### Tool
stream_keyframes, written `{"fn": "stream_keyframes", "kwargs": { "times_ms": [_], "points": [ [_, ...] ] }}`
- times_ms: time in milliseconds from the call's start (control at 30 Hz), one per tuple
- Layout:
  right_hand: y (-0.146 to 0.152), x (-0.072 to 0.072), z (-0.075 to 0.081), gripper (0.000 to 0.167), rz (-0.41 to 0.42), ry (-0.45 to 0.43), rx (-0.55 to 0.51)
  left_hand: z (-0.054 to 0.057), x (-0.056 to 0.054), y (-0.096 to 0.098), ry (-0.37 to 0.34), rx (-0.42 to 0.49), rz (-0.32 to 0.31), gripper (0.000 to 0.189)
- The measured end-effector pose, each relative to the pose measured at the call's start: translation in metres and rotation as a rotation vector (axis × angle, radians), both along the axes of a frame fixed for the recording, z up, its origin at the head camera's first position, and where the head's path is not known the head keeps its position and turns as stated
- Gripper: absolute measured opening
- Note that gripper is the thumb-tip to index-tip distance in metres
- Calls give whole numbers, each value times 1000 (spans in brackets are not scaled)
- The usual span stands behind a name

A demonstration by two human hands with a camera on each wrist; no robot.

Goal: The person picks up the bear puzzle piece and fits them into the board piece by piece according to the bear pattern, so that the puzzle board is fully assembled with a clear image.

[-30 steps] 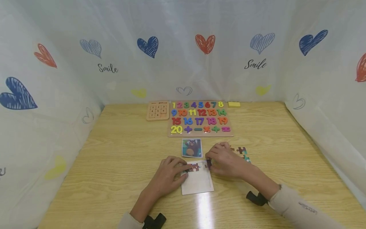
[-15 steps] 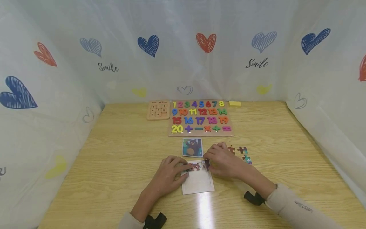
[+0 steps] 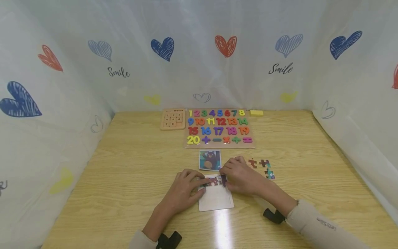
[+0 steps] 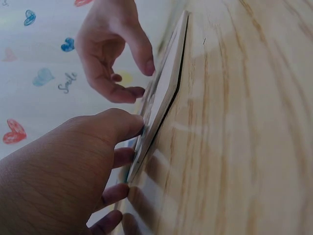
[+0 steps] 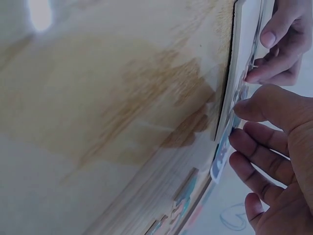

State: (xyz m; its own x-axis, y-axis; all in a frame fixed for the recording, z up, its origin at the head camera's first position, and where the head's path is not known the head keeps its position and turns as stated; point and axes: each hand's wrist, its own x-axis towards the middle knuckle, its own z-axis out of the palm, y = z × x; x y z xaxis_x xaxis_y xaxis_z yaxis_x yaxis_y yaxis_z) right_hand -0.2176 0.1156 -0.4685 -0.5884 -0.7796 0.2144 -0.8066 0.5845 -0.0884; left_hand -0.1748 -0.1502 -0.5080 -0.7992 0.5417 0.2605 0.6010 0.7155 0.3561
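A white puzzle tray [image 3: 216, 200] lies on the table, with joined jigsaw pieces [image 3: 213, 181] along its far edge. My left hand [image 3: 185, 188] rests over the tray's left side, its index finger laid across those pieces and its thumb on the tray in the left wrist view. At the far right corner, my right hand [image 3: 242, 177] pinches a dark jigsaw piece [image 3: 224, 180] between thumb and fingers, right at the end of the row. A square picture card of a bear [image 3: 210, 160] lies just beyond the tray.
Several loose jigsaw pieces [image 3: 265, 163] lie to the right of my right hand. Farther back are a colourful number board [image 3: 220, 135], a wooden sliding number puzzle [image 3: 173, 120] and a small yellow block [image 3: 256, 113]. A white curtain with hearts surrounds the table [image 3: 124, 166].
My right hand has moved slightly left with the dark jigsaw piece, bringing it in over the tray's far right corner beside the row. My left hand has stayed in place.
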Motion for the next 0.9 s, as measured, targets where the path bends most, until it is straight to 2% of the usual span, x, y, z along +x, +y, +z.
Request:
{"fn": "stream_keyframes", "kwargs": {
  "times_ms": [333, 467, 633, 800, 900],
  "points": [
    [2, -1, -6, 21, 24, -67, -30, 2, 0, 3, -33, -31, 2, 32],
    [1, 0, -7, 18, 35, -82, -55, 2, 0, 2, -26, -39, -1, 32],
    [-1, 0, -7, 12, 42, -62, -76, -1, -1, 4, 33, -46, -12, 30],
    [-3, 3, -9, 8, 25, -10, -91, -3, -1, 11, 86, -37, -42, 24],
    [-3, 6, -9, 10, 26, 40, -78, -1, -1, 15, 112, -30, -40, 23]
  ]
}}
